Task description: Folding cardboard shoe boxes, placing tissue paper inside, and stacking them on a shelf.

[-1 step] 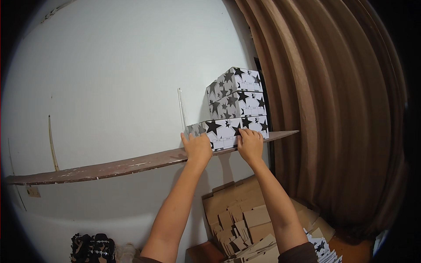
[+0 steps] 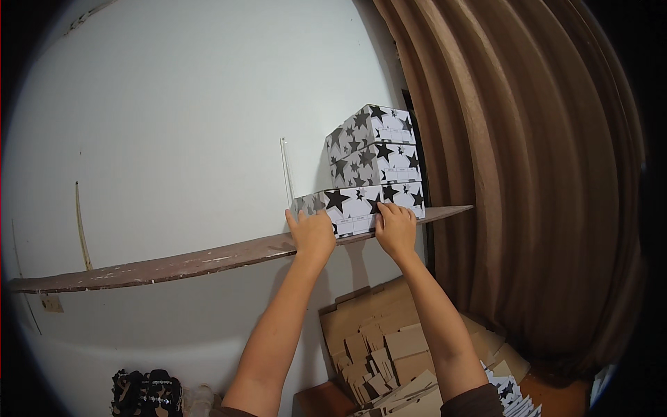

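Observation:
A white cardboard box [image 2: 354, 205] with black and grey stars sits on a narrow wooden shelf [image 2: 208, 258]. Its left end is gripped by my left hand [image 2: 314, 235], the fingers bent round the corner. My right hand [image 2: 397, 231] presses against the box's right front edge, fingers curled, where it meets a neighbouring star box [image 2: 405, 197]. On top of that neighbour stand a middle star box [image 2: 396, 164] and a top star box [image 2: 391, 125]. The undersides of my fingers are partly hidden.
A brown curtain [image 2: 514, 174] hangs close on the right. Below the shelf, flat cardboard pieces [image 2: 410, 344] lean in a pile, with star-printed sheets [image 2: 511, 396] beside them. Black studded shoes [image 2: 160, 393] are at the lower left. A thin upright strip [image 2: 285, 167] stands against the wall.

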Action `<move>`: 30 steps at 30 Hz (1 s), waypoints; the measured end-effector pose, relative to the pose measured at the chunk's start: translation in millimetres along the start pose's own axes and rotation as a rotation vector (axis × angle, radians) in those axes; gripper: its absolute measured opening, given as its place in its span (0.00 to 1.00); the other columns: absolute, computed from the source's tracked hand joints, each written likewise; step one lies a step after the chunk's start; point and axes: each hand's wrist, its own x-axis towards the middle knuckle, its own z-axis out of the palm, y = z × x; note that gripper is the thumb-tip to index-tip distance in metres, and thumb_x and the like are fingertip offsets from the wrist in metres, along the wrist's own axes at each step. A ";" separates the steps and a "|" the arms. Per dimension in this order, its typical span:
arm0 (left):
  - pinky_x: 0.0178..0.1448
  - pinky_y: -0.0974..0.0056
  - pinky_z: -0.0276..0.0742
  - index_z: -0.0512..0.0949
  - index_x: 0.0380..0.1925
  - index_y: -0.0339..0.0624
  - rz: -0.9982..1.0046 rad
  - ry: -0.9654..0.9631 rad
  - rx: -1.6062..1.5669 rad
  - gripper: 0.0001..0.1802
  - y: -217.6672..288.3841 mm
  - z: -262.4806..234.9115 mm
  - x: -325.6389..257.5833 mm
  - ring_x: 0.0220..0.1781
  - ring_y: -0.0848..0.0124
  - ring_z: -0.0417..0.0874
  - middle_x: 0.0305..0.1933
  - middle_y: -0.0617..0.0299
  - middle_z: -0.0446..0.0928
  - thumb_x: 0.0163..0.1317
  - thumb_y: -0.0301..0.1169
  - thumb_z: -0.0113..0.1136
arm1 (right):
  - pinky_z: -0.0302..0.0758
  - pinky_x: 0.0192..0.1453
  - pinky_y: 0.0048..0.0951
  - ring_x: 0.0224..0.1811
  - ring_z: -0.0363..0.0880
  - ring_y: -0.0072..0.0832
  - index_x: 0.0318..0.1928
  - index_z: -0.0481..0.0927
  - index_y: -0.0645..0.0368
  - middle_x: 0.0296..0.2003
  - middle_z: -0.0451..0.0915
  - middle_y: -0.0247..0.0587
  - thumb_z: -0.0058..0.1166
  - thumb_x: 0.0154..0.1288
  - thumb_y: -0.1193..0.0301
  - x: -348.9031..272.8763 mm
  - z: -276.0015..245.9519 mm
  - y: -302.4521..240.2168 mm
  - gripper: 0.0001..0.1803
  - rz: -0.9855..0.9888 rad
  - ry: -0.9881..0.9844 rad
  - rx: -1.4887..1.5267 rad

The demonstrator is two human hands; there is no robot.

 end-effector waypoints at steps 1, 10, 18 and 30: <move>0.70 0.36 0.42 0.78 0.38 0.31 0.000 -0.003 -0.005 0.13 -1.5 1.4 0.6 0.60 0.48 0.72 0.37 0.46 0.81 0.51 0.24 0.54 | 0.60 0.64 0.47 0.54 0.72 0.36 0.48 0.79 0.56 0.48 0.78 0.37 0.54 0.57 0.68 1.0 -1.7 -1.9 0.17 -0.024 0.027 0.007; 0.69 0.40 0.50 0.78 0.36 0.36 -0.081 0.005 -0.127 0.19 -3.4 1.7 -7.5 0.53 0.53 0.77 0.37 0.48 0.82 0.54 0.40 0.64 | 0.45 0.71 0.60 0.68 0.62 0.39 0.59 0.72 0.50 0.62 0.70 0.38 0.46 0.60 0.67 -4.3 -10.9 -0.2 0.24 -0.061 -0.282 -0.069; 0.70 0.40 0.47 0.77 0.43 0.32 -0.135 -0.033 -0.047 0.21 6.7 10.0 -1.5 0.55 0.51 0.75 0.39 0.49 0.82 0.54 0.37 0.63 | 0.36 0.71 0.63 0.71 0.56 0.39 0.62 0.69 0.46 0.65 0.66 0.35 0.39 0.67 0.56 0.1 -32.2 -0.7 0.25 -0.071 -0.458 -0.105; 0.74 0.41 0.36 0.66 0.61 0.36 0.059 0.346 0.092 0.32 49.4 22.7 -52.1 0.75 0.57 0.49 0.70 0.50 0.57 0.60 0.42 0.53 | 0.42 0.71 0.61 0.71 0.55 0.40 0.63 0.68 0.46 0.65 0.65 0.36 0.36 0.70 0.54 -26.2 -55.1 -3.5 0.25 -0.072 -0.505 -0.110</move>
